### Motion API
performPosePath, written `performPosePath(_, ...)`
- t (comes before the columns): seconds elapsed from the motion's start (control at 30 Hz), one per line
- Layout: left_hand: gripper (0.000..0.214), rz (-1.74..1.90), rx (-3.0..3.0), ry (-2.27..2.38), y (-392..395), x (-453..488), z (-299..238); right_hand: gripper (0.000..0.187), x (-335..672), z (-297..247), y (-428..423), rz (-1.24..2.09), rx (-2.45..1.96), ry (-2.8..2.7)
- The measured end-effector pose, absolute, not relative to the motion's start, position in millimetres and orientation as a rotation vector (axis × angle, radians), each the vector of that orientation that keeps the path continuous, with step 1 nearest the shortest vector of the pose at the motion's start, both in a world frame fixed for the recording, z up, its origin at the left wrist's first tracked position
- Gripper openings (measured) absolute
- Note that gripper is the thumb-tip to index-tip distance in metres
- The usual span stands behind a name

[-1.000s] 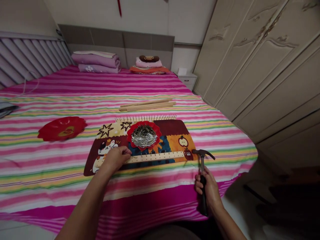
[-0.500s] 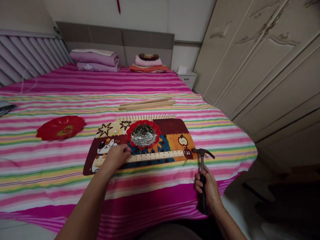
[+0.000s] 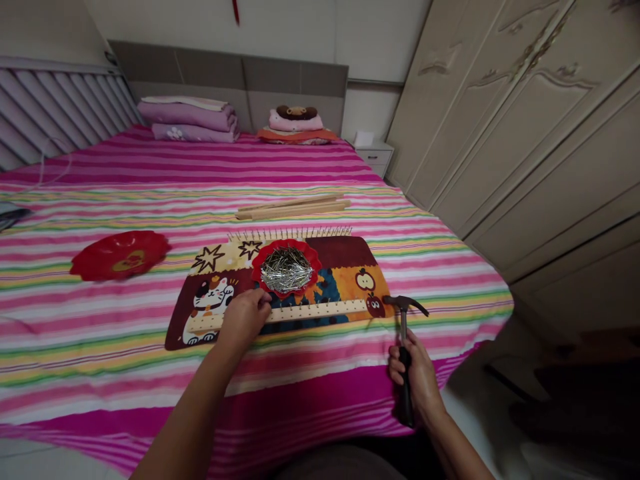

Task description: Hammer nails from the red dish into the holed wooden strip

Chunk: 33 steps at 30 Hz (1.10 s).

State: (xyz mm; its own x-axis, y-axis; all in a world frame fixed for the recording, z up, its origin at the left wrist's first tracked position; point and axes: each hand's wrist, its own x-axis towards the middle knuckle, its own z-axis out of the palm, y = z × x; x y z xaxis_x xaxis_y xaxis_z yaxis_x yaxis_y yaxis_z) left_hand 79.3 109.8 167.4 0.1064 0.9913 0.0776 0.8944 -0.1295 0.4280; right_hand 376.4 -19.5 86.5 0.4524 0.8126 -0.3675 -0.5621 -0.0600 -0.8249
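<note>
The left hand (image 3: 245,319) has slid toward 3 o'clock along the wooden strip (image 3: 320,311), fingers pinched together on it as if steadying it, at 6 o'clock from the nail dish (image 3: 286,269), while the right hand (image 3: 419,375) clamps the hammer (image 3: 404,330) upright at 3 o'clock.

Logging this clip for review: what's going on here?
A person works at a bed covered with a striped sheet. Their left hand rests on a wooden strip studded with nails, lying on a cartoon mat. Their right hand grips a hammer upright near the bed's edge. A red dish heaped with nails sits just behind the strip.
</note>
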Motion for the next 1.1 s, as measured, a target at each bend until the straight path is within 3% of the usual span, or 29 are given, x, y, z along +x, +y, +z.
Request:
performPosePath(0.17,0.026,0.742,1.759,1.881,101.3,80.5,149.2,0.039,371.3,88.9,-21.5,1.105,-1.197,-0.287)
performPosePath(0.37,0.018,0.832,1.79,1.828,97.4,79.1,137.3,0.058,348.3,116.6,-30.7,1.015,-1.335,-0.365)
performPosePath(0.47,0.018,0.868,1.835,1.817,95.8,76.5,133.8,0.064,332.7,142.6,-31.1,1.126,-1.389,-0.523)
performPosePath(0.73,0.014,0.901,1.951,1.777,91.5,72.3,123.8,0.042,279.7,175.3,-5.4,1.266,-1.324,-1.434)
performPosePath(1.1,0.015,0.899,2.037,1.782,93.0,73.8,117.1,0.045,252.5,190.9,17.6,1.038,-1.267,-1.816)
